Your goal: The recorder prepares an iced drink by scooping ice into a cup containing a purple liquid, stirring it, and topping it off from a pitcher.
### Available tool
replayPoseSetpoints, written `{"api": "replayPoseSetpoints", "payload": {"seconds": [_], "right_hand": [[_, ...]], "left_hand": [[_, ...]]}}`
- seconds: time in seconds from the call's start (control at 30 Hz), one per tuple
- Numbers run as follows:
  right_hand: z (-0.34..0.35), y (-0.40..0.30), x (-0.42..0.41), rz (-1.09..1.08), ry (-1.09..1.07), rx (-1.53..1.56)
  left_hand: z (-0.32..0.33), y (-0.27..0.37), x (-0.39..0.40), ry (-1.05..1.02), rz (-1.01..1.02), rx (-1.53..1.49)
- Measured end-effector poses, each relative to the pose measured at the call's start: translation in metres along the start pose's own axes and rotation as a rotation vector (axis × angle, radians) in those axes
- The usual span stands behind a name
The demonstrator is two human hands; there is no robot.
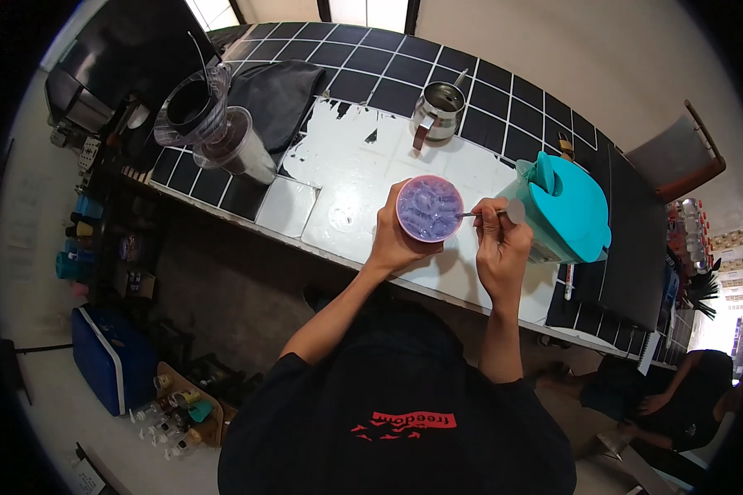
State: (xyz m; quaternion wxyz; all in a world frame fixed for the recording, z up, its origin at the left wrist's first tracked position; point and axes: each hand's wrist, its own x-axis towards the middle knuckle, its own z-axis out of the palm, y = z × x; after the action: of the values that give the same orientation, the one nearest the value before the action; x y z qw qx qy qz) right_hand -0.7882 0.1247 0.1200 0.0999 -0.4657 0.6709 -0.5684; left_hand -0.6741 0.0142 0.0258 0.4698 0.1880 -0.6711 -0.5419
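A pink-rimmed cup (430, 208) of purple drink with ice is held in my left hand (394, 235), above the white part of the counter. My right hand (500, 240) pinches a metal spoon (470, 215) by its handle. The spoon's other end goes in over the cup's right rim and is hidden in the drink. Just right of that hand stands a clear pitcher with a turquoise lid (573, 207). Beyond the cup sits a stainless steel pot (438, 114) with a brown handle.
Stacked clear plastic cups (241, 148) and a black cloth (278, 93) are on the left of the tiled counter (396, 68). A marker (568, 281) and padlock (565, 145) lie near the pitcher. A person (675, 402) sits at lower right. A blue cooler (114, 359) stands lower left.
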Motion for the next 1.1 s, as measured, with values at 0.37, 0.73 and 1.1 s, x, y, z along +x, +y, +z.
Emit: {"api": "replayPoseSetpoints", "payload": {"seconds": [0.37, 0.73, 1.1], "right_hand": [[0.008, 0.003, -0.002, 0.044, 0.049, -0.004], [0.009, -0.004, 0.005, -0.112, 0.063, -0.133], [0.014, 0.01, -0.001, -0.136, 0.159, 0.009]], "left_hand": [[-0.001, 0.003, 0.001, -0.014, -0.028, 0.001], [-0.003, 0.005, 0.0, -0.028, -0.046, 0.004], [-0.003, 0.005, 0.0, -0.029, -0.027, -0.012]]}}
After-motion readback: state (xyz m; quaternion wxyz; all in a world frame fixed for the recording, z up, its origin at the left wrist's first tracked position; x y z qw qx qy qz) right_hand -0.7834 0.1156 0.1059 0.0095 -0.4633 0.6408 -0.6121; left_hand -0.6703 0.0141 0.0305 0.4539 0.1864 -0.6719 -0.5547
